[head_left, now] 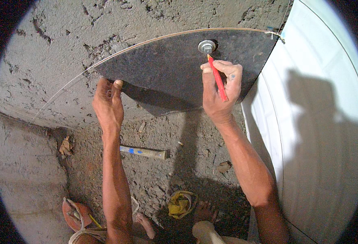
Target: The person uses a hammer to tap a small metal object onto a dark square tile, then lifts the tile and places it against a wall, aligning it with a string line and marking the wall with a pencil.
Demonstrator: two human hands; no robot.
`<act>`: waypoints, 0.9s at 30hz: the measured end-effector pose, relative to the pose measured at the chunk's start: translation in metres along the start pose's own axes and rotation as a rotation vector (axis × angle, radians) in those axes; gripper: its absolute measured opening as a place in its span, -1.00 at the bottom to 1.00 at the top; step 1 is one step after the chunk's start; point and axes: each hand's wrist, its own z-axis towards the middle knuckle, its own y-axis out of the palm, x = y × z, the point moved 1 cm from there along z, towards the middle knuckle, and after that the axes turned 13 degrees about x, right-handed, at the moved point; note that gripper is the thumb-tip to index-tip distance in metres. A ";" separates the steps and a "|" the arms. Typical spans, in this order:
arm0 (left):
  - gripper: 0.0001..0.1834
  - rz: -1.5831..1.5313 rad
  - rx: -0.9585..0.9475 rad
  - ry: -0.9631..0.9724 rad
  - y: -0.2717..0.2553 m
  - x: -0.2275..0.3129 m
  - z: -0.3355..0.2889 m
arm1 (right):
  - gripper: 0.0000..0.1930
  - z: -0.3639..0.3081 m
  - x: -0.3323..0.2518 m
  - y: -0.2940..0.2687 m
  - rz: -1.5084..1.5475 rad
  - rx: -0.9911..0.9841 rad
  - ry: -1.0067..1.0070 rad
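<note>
A dark grey slab or sheet (158,61) with a straight-cut edge lies against the rough concrete wall. My left hand (108,101) is closed on its lower left edge, thumb on the front face; the fingers behind are partly hidden. My right hand (223,87) grips a red pencil (217,77) between thumb and fingers. Its tip points up at a round metal fitting (207,47) that sticks out through a hole near the slab's top. Whether the tip touches the fitting or the slab, I cannot tell.
A thin string (71,79) runs along the slab's upper edge. White sheeting (325,53) stands at the right. On the rubble ground lie a tool handle with blue marks (144,152), a yellow cloth-like bundle (181,204) and an orange container (76,215), near my bare feet.
</note>
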 end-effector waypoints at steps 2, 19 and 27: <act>-0.61 0.001 -0.014 -0.004 -0.001 0.001 0.001 | -0.77 0.003 -0.004 0.001 -0.029 -0.022 -0.042; -0.60 0.027 -0.021 0.010 -0.002 0.001 0.003 | -0.77 0.004 -0.011 0.004 -0.027 -0.063 -0.026; -0.42 0.041 -0.074 -0.072 -0.002 0.001 0.004 | -0.77 0.007 -0.012 0.005 -0.020 -0.095 -0.045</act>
